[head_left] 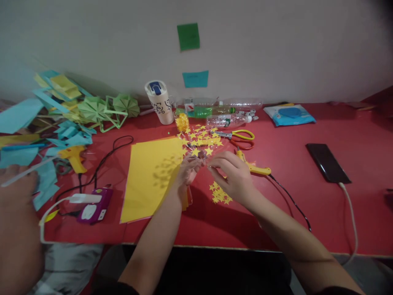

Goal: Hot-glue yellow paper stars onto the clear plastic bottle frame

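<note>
My left hand [188, 169] is closed around the lower end of a clear plastic piece with yellow paper stars [195, 152] fixed over it; it looks like part of a cut bottle. Just right of it, my right hand [231, 174] has its thumb and fingertips pinched together near the piece, and whatever may be between them is too small to tell. Beneath the right hand lies a pile of loose yellow stars [219, 192]. A stack of yellow paper [147, 176] lies under my left forearm. A yellow glue gun [254, 168] rests beside my right hand.
Scissors [244, 138], plastic bottles [227, 121] and a white tumbler [160, 104] stand or lie behind. Another person's hand [18, 184] is at the left, near a second glue gun [73, 157], a purple power strip [95, 207] and paper scraps. A corded phone [328, 162] and wipes [289, 114] lie right.
</note>
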The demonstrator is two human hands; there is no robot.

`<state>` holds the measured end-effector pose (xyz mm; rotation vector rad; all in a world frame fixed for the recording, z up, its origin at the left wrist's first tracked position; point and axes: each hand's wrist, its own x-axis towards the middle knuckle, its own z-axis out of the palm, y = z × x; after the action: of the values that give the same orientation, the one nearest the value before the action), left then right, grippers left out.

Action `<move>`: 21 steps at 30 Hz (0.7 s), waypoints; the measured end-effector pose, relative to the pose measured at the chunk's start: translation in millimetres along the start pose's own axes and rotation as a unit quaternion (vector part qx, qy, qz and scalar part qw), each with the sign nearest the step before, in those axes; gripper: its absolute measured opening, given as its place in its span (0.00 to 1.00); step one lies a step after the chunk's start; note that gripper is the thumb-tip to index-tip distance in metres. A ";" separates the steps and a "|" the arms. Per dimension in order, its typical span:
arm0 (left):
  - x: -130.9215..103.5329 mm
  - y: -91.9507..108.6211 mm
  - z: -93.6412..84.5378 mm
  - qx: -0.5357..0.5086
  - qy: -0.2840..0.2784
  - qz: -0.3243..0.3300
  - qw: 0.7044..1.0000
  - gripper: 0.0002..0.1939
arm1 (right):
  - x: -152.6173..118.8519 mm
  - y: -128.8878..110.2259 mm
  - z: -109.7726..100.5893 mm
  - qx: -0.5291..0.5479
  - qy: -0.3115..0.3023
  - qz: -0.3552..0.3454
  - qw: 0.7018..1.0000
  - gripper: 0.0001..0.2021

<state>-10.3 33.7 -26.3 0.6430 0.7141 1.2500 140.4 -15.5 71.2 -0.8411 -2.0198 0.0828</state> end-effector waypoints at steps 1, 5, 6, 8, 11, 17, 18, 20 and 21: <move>0.6 -0.6 -1.2 -0.007 -0.003 0.004 1.000 0.13 | 0.1 0.0 0.0 -0.005 -0.006 0.002 1.000 0.06; 0.5 0.7 -2.2 -0.023 -0.007 0.009 1.000 0.12 | 0.7 0.1 -1.2 -0.025 -0.031 0.004 0.999 0.05; 0.0 1.6 -1.5 -0.027 -0.007 0.007 1.000 0.12 | 0.9 0.4 -1.5 -0.031 -0.038 0.002 0.999 0.05; -0.8 3.0 0.4 -0.038 -0.005 0.005 0.999 0.12 | 1.0 1.4 -1.8 -0.046 -0.054 -0.001 0.997 0.06; -0.9 3.5 2.2 -0.044 -0.005 -0.001 0.999 0.13 | 0.9 3.3 -0.6 -0.063 -0.066 -0.009 0.996 0.07; -1.5 4.4 2.4 -0.038 -0.006 -0.009 0.999 0.13 | 0.6 3.9 1.7 -0.070 -0.051 -0.018 0.996 0.09; -1.7 4.9 2.7 -0.038 -0.005 -0.010 0.999 0.14 | 0.6 3.8 1.7 -0.068 -0.051 -0.018 0.996 0.09; -1.6 5.4 3.2 -0.038 -0.002 -0.012 0.999 0.14 | 0.4 3.7 1.3 -0.058 -0.056 -0.015 0.997 0.09; -1.3 5.4 3.4 -0.037 -0.001 -0.014 0.999 0.15 | 0.2 3.7 1.0 -0.053 -0.061 -0.014 0.997 0.08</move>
<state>-11.1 33.3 -19.9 0.5709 0.6698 1.2453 141.5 -12.3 69.4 -0.8931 -2.1640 0.0122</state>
